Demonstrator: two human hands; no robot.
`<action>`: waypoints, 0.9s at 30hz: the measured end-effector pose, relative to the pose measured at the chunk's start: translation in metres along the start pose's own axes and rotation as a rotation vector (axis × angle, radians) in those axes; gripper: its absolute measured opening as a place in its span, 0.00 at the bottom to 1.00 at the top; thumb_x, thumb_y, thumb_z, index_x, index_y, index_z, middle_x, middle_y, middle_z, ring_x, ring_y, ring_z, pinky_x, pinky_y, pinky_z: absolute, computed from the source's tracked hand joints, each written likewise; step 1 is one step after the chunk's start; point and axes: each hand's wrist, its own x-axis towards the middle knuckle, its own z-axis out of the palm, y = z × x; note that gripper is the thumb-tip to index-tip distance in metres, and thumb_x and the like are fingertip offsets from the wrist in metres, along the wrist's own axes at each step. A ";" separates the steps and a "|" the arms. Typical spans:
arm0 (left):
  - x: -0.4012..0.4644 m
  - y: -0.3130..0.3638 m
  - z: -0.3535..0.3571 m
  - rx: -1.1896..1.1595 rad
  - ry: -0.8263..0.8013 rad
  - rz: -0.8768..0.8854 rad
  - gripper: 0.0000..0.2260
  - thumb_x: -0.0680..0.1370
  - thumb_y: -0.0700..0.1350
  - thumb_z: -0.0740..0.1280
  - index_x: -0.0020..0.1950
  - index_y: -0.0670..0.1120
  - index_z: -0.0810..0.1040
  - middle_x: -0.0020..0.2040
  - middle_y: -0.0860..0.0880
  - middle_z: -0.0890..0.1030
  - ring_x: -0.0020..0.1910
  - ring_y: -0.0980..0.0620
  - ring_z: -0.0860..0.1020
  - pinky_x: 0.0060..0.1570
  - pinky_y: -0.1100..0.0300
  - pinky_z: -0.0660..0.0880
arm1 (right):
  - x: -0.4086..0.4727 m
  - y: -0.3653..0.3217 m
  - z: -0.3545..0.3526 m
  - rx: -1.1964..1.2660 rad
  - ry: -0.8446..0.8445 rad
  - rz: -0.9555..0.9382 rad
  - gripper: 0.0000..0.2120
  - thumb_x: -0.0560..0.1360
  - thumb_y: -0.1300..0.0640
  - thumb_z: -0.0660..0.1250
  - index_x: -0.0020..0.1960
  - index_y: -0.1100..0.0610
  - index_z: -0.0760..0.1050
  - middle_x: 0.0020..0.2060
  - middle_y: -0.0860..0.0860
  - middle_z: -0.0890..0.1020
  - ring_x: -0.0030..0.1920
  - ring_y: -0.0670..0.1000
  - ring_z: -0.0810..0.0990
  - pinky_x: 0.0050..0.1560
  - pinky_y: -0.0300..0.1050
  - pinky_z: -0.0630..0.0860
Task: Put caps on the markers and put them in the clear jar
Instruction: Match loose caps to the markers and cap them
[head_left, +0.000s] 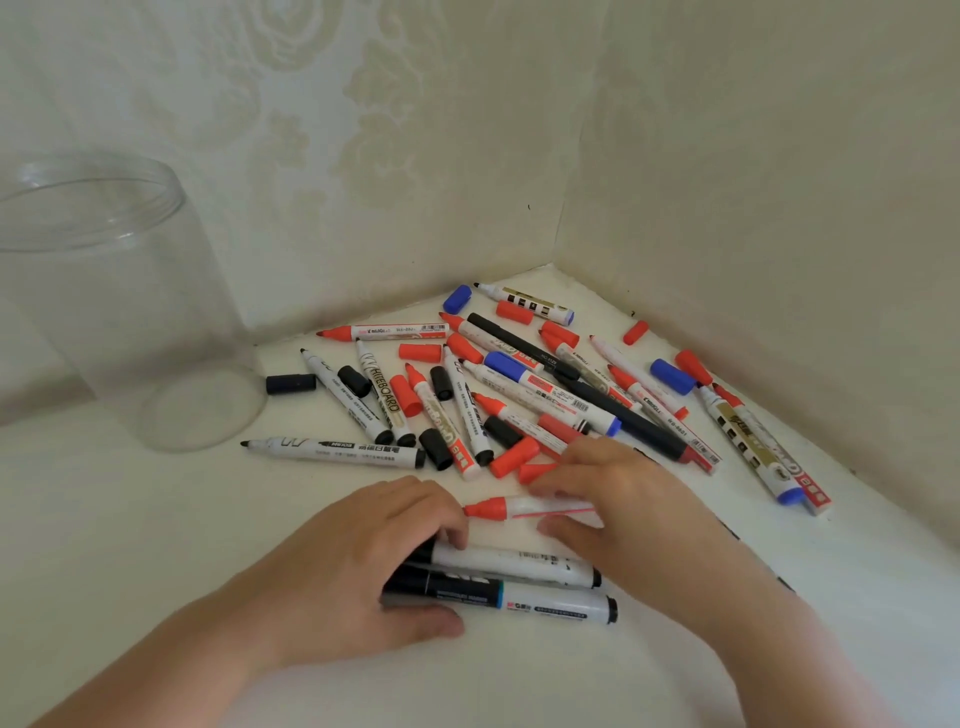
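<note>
1. Far left I see the clear jar (111, 291), upright on the white surface (130, 519), mouth open, its left side cut off by the frame edge. Smooth, see-through wall; nothing visible inside.
2. Bare surface lies in front of the jar and along the near edge: that is the open room.
3. Left hand (358, 561), near centre: fingers curled over the dark ends of two black markers (519, 582) lying side by side, thumb underneath. The grip grasps them; their caps are partly covered by the fingers.
4. Between the hands lies an uncapped red marker (511, 506), tip pointing left, barrel blurred and half hidden under the right fingers.
5. Right hand (618, 504): fingers bent down over that marker. I cannot tell whether the grip pinches it or only rests there.
6. Behind, the marker pile (519, 384) fills the corner where two patterned walls (727, 182) meet: red, black and blue plastic barrels crossed over each other, loose caps (291, 383) scattered among them.
</note>
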 end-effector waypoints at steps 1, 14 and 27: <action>0.000 0.000 0.000 0.005 0.000 0.001 0.18 0.67 0.65 0.66 0.51 0.62 0.65 0.49 0.64 0.70 0.46 0.66 0.70 0.49 0.66 0.68 | 0.001 -0.003 0.001 -0.048 -0.011 -0.005 0.15 0.75 0.47 0.62 0.62 0.44 0.73 0.57 0.40 0.73 0.58 0.42 0.71 0.56 0.40 0.72; 0.045 0.018 -0.016 0.136 0.110 -0.025 0.11 0.74 0.60 0.57 0.48 0.56 0.71 0.45 0.62 0.71 0.46 0.63 0.69 0.45 0.65 0.71 | -0.001 0.019 -0.048 0.028 0.355 0.343 0.09 0.73 0.48 0.65 0.49 0.50 0.77 0.39 0.46 0.82 0.42 0.50 0.79 0.42 0.43 0.73; 0.089 0.018 0.020 0.231 0.213 -0.058 0.14 0.68 0.59 0.65 0.43 0.51 0.81 0.47 0.55 0.77 0.50 0.56 0.69 0.47 0.62 0.68 | -0.002 0.042 -0.024 0.420 0.332 0.279 0.09 0.70 0.51 0.69 0.37 0.40 0.71 0.38 0.32 0.76 0.35 0.37 0.74 0.35 0.26 0.69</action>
